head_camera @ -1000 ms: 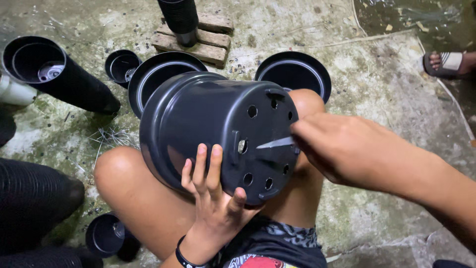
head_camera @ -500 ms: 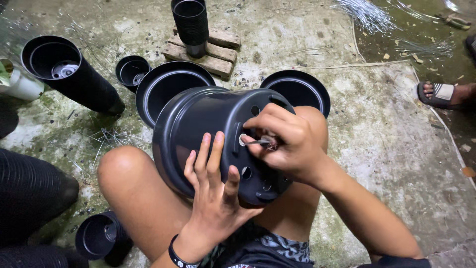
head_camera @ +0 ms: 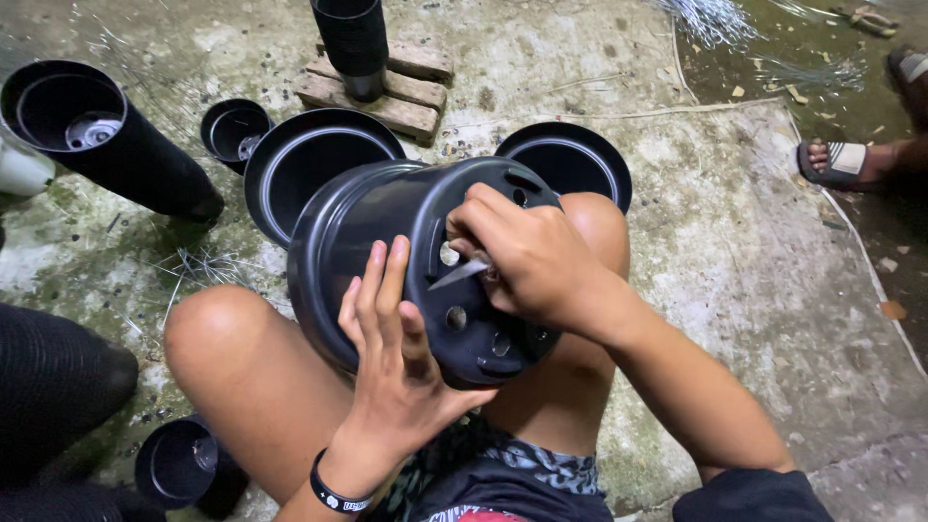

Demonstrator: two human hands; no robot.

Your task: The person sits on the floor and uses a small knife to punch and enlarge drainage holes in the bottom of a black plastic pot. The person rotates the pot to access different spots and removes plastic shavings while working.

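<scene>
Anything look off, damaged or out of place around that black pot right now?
Nothing looks damaged. The black pot lies tipped on its side across the knees, left hand steadying its holed base, right hand pressing a thin blade there. Loose wire bits litter the floor.

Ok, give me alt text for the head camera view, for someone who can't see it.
A seated person braces a large black plastic pot on its side across their knees, left hand against its holed base, while the right hand presses a small blade at one hole. More black pots stand on the stained concrete floor; another person's sandalled foot shows at right.
</scene>
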